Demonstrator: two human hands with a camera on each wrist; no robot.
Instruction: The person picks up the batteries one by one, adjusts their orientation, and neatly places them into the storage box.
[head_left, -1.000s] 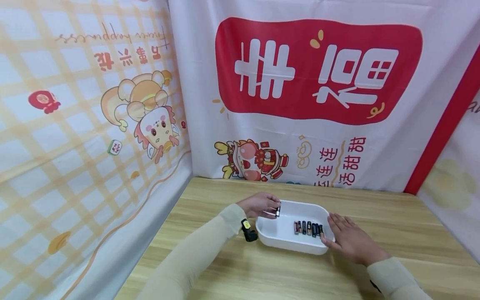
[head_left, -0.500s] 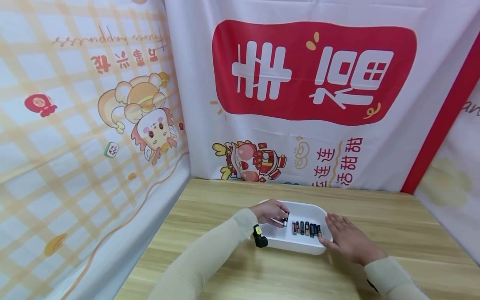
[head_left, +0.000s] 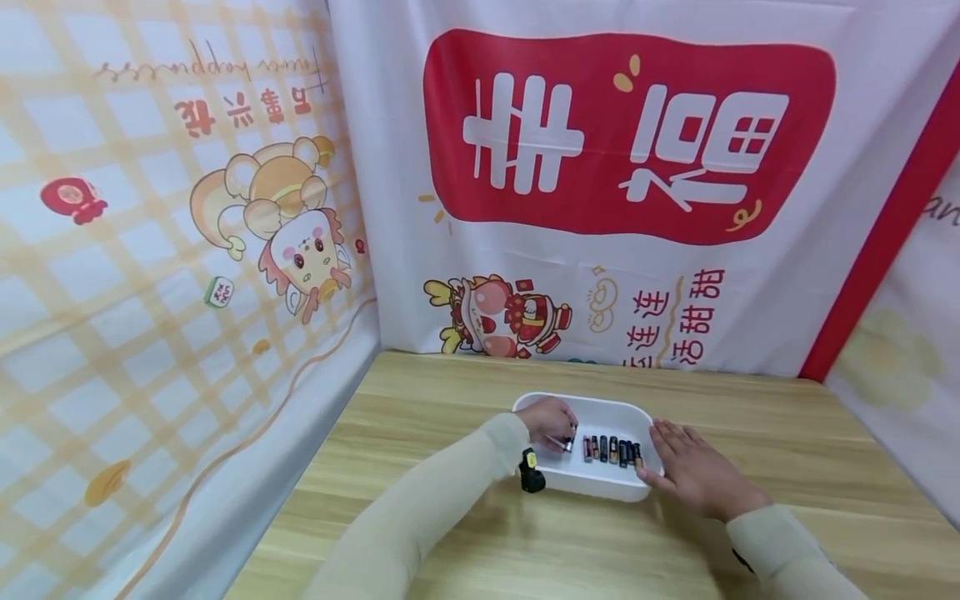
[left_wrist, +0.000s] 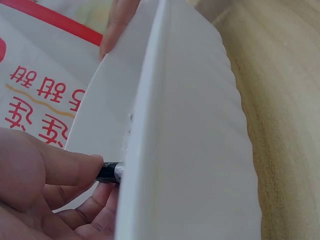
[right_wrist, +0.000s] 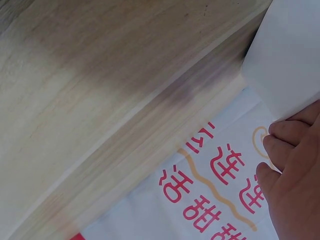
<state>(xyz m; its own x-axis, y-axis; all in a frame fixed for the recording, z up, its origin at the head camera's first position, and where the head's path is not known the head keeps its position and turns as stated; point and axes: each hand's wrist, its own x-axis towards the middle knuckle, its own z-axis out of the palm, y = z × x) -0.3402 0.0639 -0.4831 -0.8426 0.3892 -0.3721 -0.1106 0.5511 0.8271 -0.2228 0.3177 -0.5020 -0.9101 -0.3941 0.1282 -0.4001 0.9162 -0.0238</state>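
Note:
A white plastic basin point(head_left: 592, 481) stands on the wooden table, with a row of several batteries point(head_left: 613, 450) lying side by side on its floor. My left hand point(head_left: 549, 419) is inside the basin's left part and pinches a battery point(left_wrist: 109, 172) between thumb and fingers, just left of the row. Its lower end is hidden behind the basin wall in the left wrist view. My right hand point(head_left: 693, 469) rests on the basin's right rim with fingers extended; in the right wrist view its fingers point(right_wrist: 292, 132) touch the basin's outer wall.
The wood-grain table point(head_left: 420, 392) surrounds the basin. A printed cloth point(head_left: 405, 275) hangs along the table's far edge, and a checked cloth point(head_left: 150, 333) hangs on the left. A black camera point(head_left: 532, 475) is strapped to the left wrist.
My left hand has moved right and down into the basin with the battery, closer to the row. The right hand stays on the rim.

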